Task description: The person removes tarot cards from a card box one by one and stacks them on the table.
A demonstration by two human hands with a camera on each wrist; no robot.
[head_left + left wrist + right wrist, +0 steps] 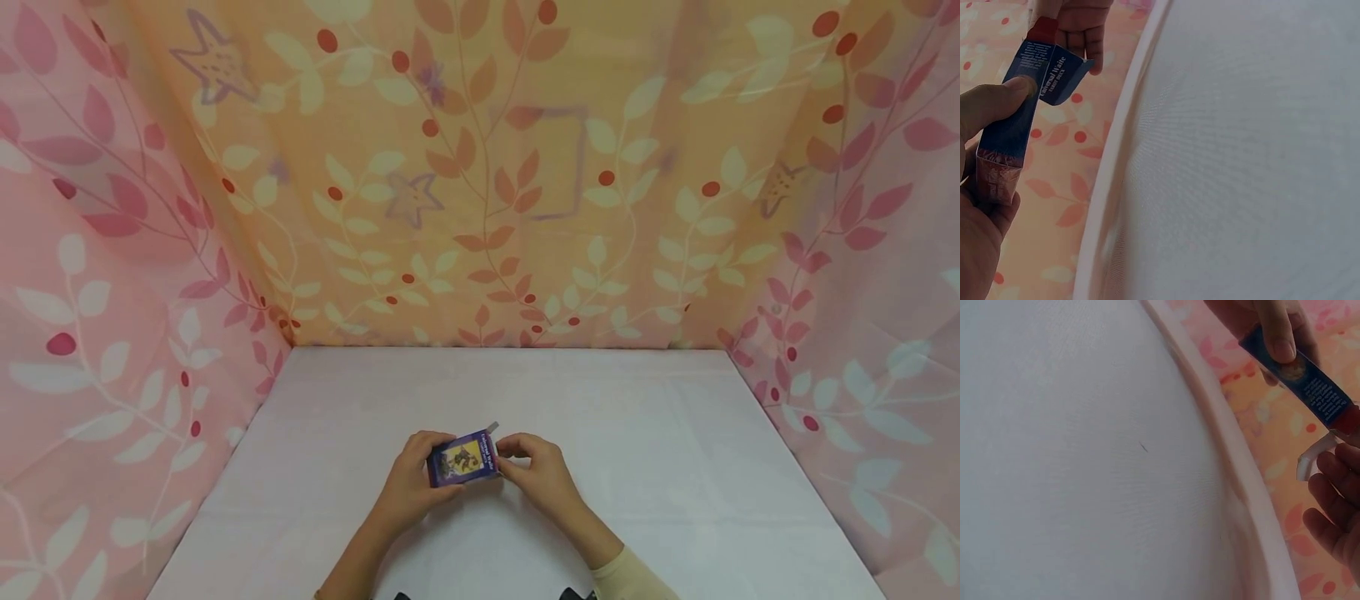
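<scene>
A small blue tarot card box point(461, 458) is held tilted over the white table, with a picture and "Universal Waite" lettering on its front. My left hand point(414, 475) grips it by its left end, thumb point(1007, 100) along the narrow side. My right hand point(542, 471) is at the box's right end, thumb and index finger pinching its edge. That end stands open: a red side tab point(1042, 30) sticks out and a lettered flap point(1065, 80) is folded outward. In the right wrist view the flap's pale inside point(1315, 457) shows beside the curled fingers. The box's contents are hidden.
The white tabletop point(637, 425) stretches around the hands. A yellow-orange leaf-patterned cloth point(480, 167) hangs along its back edge, and pink patterned cloths point(112, 317) close off the left and right sides.
</scene>
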